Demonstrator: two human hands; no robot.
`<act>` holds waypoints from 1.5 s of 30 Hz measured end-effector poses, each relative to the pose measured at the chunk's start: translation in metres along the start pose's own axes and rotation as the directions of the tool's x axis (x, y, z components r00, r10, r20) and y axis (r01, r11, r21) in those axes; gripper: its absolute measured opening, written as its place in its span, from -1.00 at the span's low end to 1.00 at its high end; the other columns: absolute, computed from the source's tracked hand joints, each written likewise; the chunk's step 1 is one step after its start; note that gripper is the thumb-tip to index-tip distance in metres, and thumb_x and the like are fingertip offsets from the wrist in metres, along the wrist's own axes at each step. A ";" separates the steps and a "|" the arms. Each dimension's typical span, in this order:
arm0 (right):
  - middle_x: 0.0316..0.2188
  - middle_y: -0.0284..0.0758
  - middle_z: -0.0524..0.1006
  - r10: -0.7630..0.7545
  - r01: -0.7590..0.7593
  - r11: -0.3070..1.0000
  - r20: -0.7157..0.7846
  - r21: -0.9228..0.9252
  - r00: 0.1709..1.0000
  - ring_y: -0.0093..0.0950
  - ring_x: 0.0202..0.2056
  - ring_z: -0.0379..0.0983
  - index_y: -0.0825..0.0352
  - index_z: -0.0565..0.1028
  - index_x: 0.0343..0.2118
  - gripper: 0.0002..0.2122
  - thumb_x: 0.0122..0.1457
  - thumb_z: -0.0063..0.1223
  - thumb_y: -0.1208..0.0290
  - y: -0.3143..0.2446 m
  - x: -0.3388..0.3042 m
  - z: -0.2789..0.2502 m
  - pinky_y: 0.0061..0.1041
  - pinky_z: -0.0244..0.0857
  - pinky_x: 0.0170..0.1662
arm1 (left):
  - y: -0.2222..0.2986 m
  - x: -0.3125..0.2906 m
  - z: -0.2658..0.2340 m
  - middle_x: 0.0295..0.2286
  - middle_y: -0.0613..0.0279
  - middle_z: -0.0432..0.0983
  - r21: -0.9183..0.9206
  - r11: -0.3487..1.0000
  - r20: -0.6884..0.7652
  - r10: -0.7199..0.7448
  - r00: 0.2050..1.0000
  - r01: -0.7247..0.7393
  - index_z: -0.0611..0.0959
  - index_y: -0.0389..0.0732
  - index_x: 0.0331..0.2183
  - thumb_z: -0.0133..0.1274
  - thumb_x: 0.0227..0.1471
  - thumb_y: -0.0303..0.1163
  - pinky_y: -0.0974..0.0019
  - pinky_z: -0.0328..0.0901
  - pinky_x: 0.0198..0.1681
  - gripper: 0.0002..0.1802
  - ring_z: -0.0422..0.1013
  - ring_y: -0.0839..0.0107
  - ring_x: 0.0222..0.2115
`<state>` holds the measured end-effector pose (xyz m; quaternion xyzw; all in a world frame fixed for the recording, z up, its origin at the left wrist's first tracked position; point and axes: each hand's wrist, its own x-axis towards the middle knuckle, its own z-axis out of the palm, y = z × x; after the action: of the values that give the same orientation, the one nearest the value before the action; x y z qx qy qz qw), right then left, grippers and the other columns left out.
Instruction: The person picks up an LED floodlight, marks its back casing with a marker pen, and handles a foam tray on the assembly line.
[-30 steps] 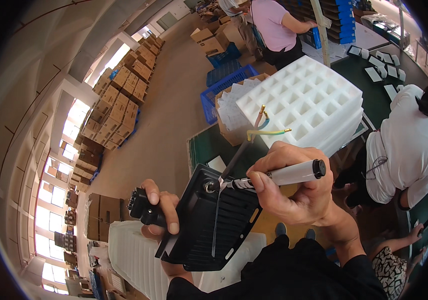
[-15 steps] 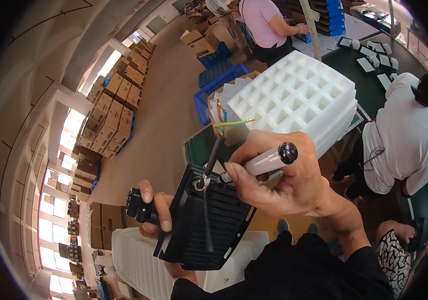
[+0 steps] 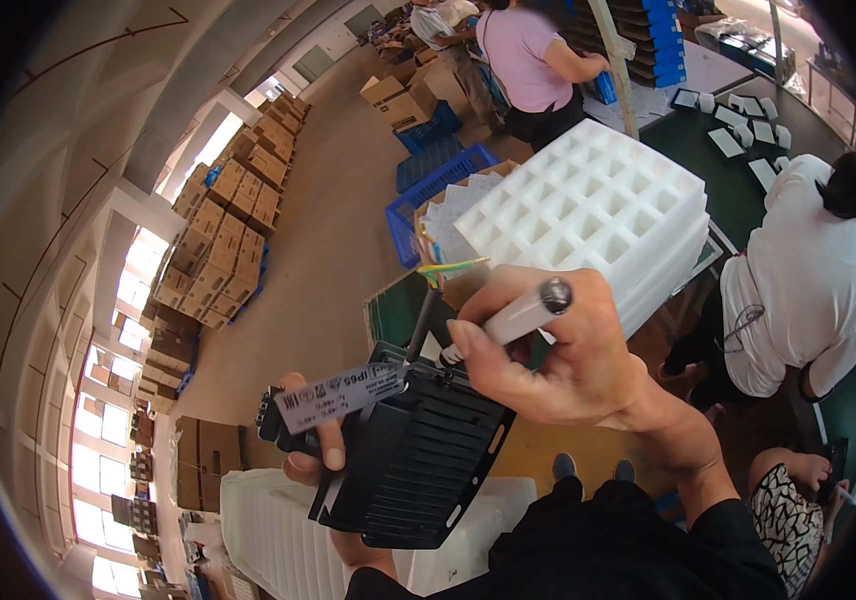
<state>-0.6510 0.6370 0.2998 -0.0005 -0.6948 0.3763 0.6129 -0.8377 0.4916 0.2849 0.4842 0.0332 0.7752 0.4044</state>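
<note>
My left hand (image 3: 330,443) grips a black finned floodlight (image 3: 418,460) from its left side, fingers wrapped behind and around a small black knobbed part (image 3: 270,418). A short black cable (image 3: 424,322) rises from the housing and ends in bare-tipped wires (image 3: 448,268), one of them green-yellow. Beside the cable's base, a silver printed tag (image 3: 340,397) sticks out leftward across my left fingers. My right hand (image 3: 573,365) is closed round a white marker pen (image 3: 520,318) with a black end. The pen's lower tip sits close to the cable's base; whether it touches is hidden by my fingers.
White foam trays (image 3: 588,200) with square pockets are stacked ahead, beside a blue crate (image 3: 418,205). A person in white (image 3: 808,260) works at the green table (image 3: 708,130) on the right; another in pink (image 3: 526,60) stands farther off. Cartons (image 3: 213,240) line the left.
The silver tag has swung from hanging edge-on over the fins to lying leftward, face showing. My right hand with the marker pen has shifted slightly left.
</note>
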 end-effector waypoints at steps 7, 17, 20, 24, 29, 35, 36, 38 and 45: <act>-0.67 -0.38 0.48 0.060 -0.061 0.997 0.022 0.042 0.998 -0.59 -0.71 0.34 0.38 0.49 -0.53 -0.89 0.07 0.20 0.56 -0.003 0.004 0.005 -0.57 0.15 -0.65 | 0.004 0.009 -0.003 -0.52 0.29 0.53 0.017 1.000 0.051 0.009 0.999 -0.010 0.30 -0.17 0.00 0.19 0.16 -0.22 0.13 0.49 -0.19 -0.49 0.52 0.30 -0.44; -0.73 -0.40 0.44 0.094 -0.098 0.991 0.050 0.086 0.994 -0.63 -0.74 0.32 0.35 0.47 -0.54 -0.86 0.08 0.22 0.52 -0.008 0.005 0.010 -0.60 0.13 -0.67 | 0.002 0.015 0.001 -0.51 0.32 0.53 0.073 0.997 0.095 0.002 0.995 -0.009 0.31 -0.18 0.02 0.17 0.17 -0.25 0.15 0.48 -0.17 -0.49 0.50 0.37 -0.47; -0.72 -0.42 0.45 0.082 -0.087 0.994 0.080 0.061 0.993 -0.66 -0.73 0.32 0.36 0.51 -0.51 -0.89 0.11 0.20 0.52 -0.003 0.003 0.012 -0.60 0.12 -0.66 | 0.001 0.004 0.003 -0.51 0.33 0.53 0.092 0.996 0.092 -0.009 0.996 0.000 0.31 -0.19 0.03 0.17 0.17 -0.26 0.15 0.47 -0.16 -0.49 0.50 0.40 -0.47; -0.64 -0.39 0.52 0.066 -0.059 0.987 -0.041 0.150 0.997 -0.69 -0.66 0.35 0.41 0.60 -0.38 -0.94 0.15 0.17 0.53 -0.009 0.003 0.005 -0.62 0.12 -0.62 | 0.004 0.002 0.004 -0.51 0.35 0.53 0.111 0.994 0.068 -0.012 0.998 0.005 0.31 -0.19 0.04 0.16 0.18 -0.27 0.16 0.47 -0.15 -0.49 0.49 0.43 -0.48; -0.60 -0.29 0.54 0.275 -0.218 0.924 -0.153 0.313 0.949 -0.63 -0.61 0.36 0.49 0.59 -0.36 -0.90 0.14 0.13 0.56 -0.037 -0.027 0.000 -0.63 0.16 -0.56 | 0.037 -0.017 -0.017 -0.48 0.35 0.52 0.010 1.000 -0.056 -0.001 0.998 0.002 0.28 -0.14 0.06 0.06 0.24 -0.14 -0.05 0.47 -0.08 -0.50 0.55 0.21 -0.23; -0.60 -0.28 0.55 0.285 -0.260 0.937 -0.082 0.234 0.955 -0.57 -0.64 0.34 0.47 0.62 -0.32 -0.77 0.02 0.21 0.40 -0.039 -0.069 -0.005 -0.61 0.19 -0.54 | 0.048 -0.006 -0.034 -0.41 0.37 0.50 -0.210 0.978 -0.148 -0.022 0.989 -0.010 0.29 -0.16 0.05 0.00 0.27 -0.18 -0.03 0.47 -0.03 -0.56 0.55 0.26 -0.20; -0.60 -0.29 0.56 0.268 -0.247 0.947 -0.079 0.204 0.960 -0.57 -0.64 0.35 0.46 0.63 -0.33 -0.78 0.02 0.21 0.40 -0.040 -0.072 -0.005 -0.61 0.19 -0.54 | 0.048 -0.005 -0.036 -0.41 0.37 0.50 -0.201 0.979 -0.151 -0.016 0.988 -0.015 0.29 -0.16 0.05 0.00 0.27 -0.18 -0.03 0.47 -0.03 -0.56 0.55 0.26 -0.20; -0.61 -0.31 0.56 0.237 -0.220 0.961 -0.086 0.166 0.968 -0.57 -0.65 0.36 0.45 0.63 -0.34 -0.78 0.00 0.21 0.40 -0.039 -0.077 -0.005 -0.61 0.19 -0.55 | 0.047 -0.004 -0.038 -0.36 0.36 0.49 -0.113 0.993 -0.179 0.014 0.984 -0.034 0.29 -0.18 0.04 -0.03 0.29 -0.19 0.01 0.48 -0.01 -0.59 0.55 0.28 -0.21; -0.61 -0.30 0.56 0.244 -0.238 0.955 -0.018 0.175 0.970 -0.57 -0.66 0.38 0.44 0.62 -0.32 -0.78 0.00 0.23 0.41 -0.035 -0.091 -0.001 -0.63 0.20 -0.58 | 0.044 0.003 -0.048 -0.35 0.34 0.49 -0.168 0.985 -0.138 -0.063 0.988 0.039 0.30 -0.18 0.02 -0.07 0.30 -0.18 0.06 0.51 -0.04 -0.62 0.55 0.24 -0.20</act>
<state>-0.6116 0.5701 0.2410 -0.0398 -0.6424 0.5065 0.5737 -0.9022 0.4805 0.2814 0.3912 0.0104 0.7973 0.4595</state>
